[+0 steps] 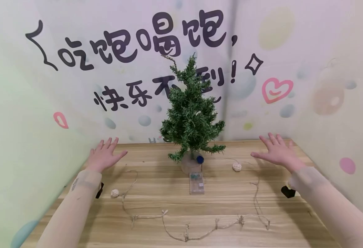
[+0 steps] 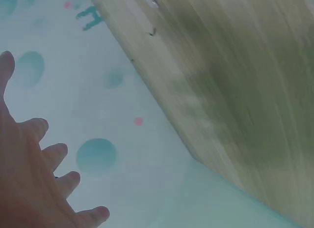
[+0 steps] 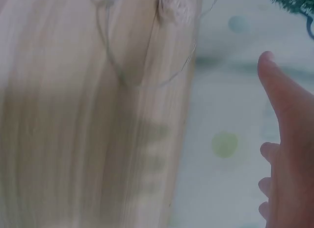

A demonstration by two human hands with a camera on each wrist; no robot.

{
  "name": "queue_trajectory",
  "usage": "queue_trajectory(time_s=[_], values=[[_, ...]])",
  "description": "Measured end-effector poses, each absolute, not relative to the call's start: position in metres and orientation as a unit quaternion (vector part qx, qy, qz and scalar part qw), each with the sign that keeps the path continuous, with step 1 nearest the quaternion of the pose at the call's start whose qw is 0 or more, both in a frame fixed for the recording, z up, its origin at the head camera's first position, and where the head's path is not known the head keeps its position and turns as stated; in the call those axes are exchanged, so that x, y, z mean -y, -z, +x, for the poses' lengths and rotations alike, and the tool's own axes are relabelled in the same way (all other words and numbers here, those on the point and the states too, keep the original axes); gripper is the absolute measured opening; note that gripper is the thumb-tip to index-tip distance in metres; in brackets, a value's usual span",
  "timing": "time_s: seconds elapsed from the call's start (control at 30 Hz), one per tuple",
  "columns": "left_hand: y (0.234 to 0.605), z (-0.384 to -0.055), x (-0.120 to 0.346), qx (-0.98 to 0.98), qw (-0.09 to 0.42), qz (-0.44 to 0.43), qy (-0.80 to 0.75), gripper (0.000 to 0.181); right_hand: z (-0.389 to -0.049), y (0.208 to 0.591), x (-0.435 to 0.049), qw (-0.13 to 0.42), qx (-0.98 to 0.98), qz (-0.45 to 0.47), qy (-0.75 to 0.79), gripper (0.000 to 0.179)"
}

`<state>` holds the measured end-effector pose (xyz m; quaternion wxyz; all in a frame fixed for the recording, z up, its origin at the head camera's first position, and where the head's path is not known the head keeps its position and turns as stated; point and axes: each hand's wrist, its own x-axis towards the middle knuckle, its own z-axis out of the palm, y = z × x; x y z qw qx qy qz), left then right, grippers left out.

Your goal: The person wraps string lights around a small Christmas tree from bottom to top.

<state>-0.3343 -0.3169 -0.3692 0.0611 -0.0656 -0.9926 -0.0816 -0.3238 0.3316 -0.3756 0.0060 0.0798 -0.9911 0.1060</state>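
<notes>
My left hand (image 1: 103,157) is held over the far left of the wooden table with its fingers spread, holding nothing. On the far right, my right hand (image 1: 277,151) is spread the same way, also without anything in it. Between them stands a small green artificial Christmas tree (image 1: 190,113) on a round base (image 1: 189,163). A clear battery box (image 1: 196,183) lies in front of the base. A twine string (image 1: 200,237) with knotted bits curves along the table's near side. One woven ball (image 1: 237,167) lies right of the tree, another woven ball (image 1: 114,193) near my left wrist.
A printed curtain wall (image 1: 138,120) with lettering rises behind the table (image 1: 156,199), and similar walls close in both sides. A dark blue round piece (image 1: 200,159) sits against the tree's base. The back table edge runs close below both hands.
</notes>
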Motion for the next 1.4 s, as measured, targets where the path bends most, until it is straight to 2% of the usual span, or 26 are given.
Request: queue_trajectory(time_s=[0.2,0.4,0.63,0.8,0.9,1.03,1.3,1.4], values=[[0.363,-0.304,0.284,0.987,0.073,-0.127,0.072,0.087,-0.3,0.378,-0.306,0.05,0.986,0.128,-0.095,0.099],[0.369,-0.267,0.237,0.973,0.092,-0.207,0.043,0.08,-0.257,0.389,-0.268,0.093,0.968,0.209,-0.098,0.089],[0.383,-0.221,0.181,0.948,0.06,-0.309,0.039,0.076,-0.204,0.406,-0.219,0.07,0.94,0.311,-0.123,0.086],[0.397,-0.191,0.15,0.92,0.012,-0.39,0.033,0.078,-0.179,0.411,-0.193,0.005,0.919,0.375,-0.118,0.085],[0.402,-0.179,0.137,0.903,-0.02,-0.427,0.043,0.079,-0.172,0.412,-0.182,-0.024,0.909,0.4,-0.117,0.076],[0.404,-0.168,0.128,0.89,-0.039,-0.451,0.048,0.08,-0.172,0.416,-0.171,-0.021,0.9,0.421,-0.11,0.061],[0.405,-0.158,0.122,0.88,-0.035,-0.473,0.017,0.085,-0.174,0.428,-0.164,-0.002,0.885,0.447,-0.131,0.023],[0.407,-0.159,0.12,0.876,-0.042,-0.481,0.015,0.083,-0.175,0.428,-0.162,0.006,0.883,0.448,-0.14,0.016]])
